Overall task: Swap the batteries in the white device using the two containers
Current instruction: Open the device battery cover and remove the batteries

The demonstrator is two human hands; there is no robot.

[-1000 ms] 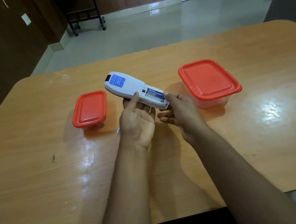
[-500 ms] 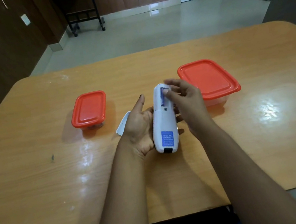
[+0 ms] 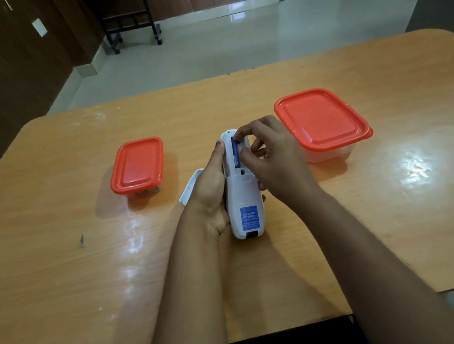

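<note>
**Battery bay open, fingers on the cell**

The white device (image 3: pixel 242 196) lies back-up in the left hand (image 3: pixel 211 192), just above the table (image 3: pixel 60 285) near its centre, battery end pointing to 12 o'clock. The left hand cups it along its 9 o'clock side, thumb laid up the edge; this grip likely steadies the body and keeps the open bay facing up for the other hand. The right hand (image 3: pixel 271 162) comes in from 3 o'clock, its fingertips (image 3: pixel 240 134) curled over the far end of the bay, pinching at a blue battery (image 3: pixel 236 152) seated there. Whether the cell is already lifted free cannot be told.

A white battery cover (image 3: pixel 191 189) rests on the table at 9 o'clock of the left hand, partly hidden behind it, probably set aside within reach.

The small container (image 3: pixel 138 167) sits at 9 o'clock of the device, the large container (image 3: pixel 323 123) at 3 o'clock; both wear closed red lids, so neither is ready to give or receive cells.

A blue label (image 3: pixel 249 218) on the device carries white print, too small to read. No brand shows.
</note>
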